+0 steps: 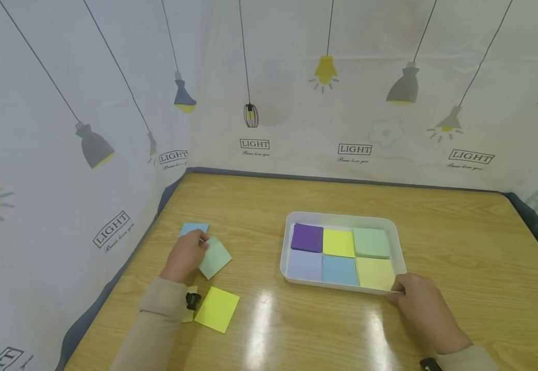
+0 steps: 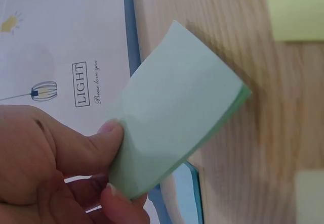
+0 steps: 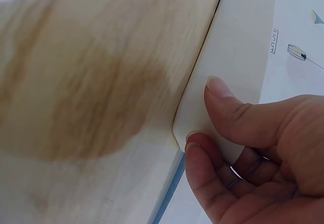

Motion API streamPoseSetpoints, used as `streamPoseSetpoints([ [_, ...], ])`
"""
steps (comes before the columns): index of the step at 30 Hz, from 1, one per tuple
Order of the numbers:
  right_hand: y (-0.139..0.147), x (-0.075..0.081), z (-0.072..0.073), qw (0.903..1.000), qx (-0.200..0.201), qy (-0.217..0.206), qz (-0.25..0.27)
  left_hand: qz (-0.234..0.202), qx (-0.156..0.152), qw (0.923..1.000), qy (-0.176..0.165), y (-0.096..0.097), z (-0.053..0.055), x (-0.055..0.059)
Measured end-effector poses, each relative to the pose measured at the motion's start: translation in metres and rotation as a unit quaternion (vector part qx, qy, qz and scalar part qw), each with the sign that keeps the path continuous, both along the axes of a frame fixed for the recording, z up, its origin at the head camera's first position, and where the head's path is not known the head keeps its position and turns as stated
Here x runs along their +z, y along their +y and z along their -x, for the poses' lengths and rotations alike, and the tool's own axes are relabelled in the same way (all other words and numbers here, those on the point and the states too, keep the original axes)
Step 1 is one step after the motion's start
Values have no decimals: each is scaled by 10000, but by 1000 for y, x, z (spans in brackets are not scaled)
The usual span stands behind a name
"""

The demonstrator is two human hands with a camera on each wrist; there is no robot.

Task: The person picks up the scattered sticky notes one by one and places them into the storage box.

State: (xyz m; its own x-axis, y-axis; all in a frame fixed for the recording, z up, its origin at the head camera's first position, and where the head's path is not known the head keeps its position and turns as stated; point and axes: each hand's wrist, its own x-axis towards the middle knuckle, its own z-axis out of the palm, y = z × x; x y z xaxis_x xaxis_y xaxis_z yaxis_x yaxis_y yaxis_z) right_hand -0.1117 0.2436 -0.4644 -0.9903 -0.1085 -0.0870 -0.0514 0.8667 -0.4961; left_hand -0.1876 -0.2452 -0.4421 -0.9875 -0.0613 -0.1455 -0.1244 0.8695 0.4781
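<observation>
Between thumb and fingers, my left hand [image 1: 186,256] pinches a pale green sticky note pad [image 1: 216,259], held tilted over the table in the left wrist view. A blue pad [image 1: 196,228] lies just beyond that hand, partly covered by it. Nearer to me are a bright yellow pad [image 1: 218,309] and a pale yellow pad [image 1: 189,315], the latter partly hidden by the wrist. My right hand [image 1: 424,304] grips the near right corner of a white tray [image 1: 285,257]. Inside it, in two rows, sit purple [image 1: 307,238], yellow [image 1: 338,243], green [image 1: 371,242], lavender [image 1: 304,265], blue [image 1: 339,270] and pale yellow pads [image 1: 374,273].
The wooden table [image 1: 259,206] has bare surface between the loose pads and the tray, and more at the right. A white cloth [image 1: 287,154] printed with lamps hangs along the back and sides. Light reflects off the table's near part.
</observation>
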Motion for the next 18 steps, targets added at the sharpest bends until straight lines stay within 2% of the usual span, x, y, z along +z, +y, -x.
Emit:
streamPoseSetpoints([
  [9, 0, 1, 0, 10000, 53, 47, 32, -216, -138, 9988, 407, 16, 6, 11],
  [18, 1, -2, 0, 9997, 72, 209, 54, -362, -274, 9984, 341, 37, 21, 21],
])
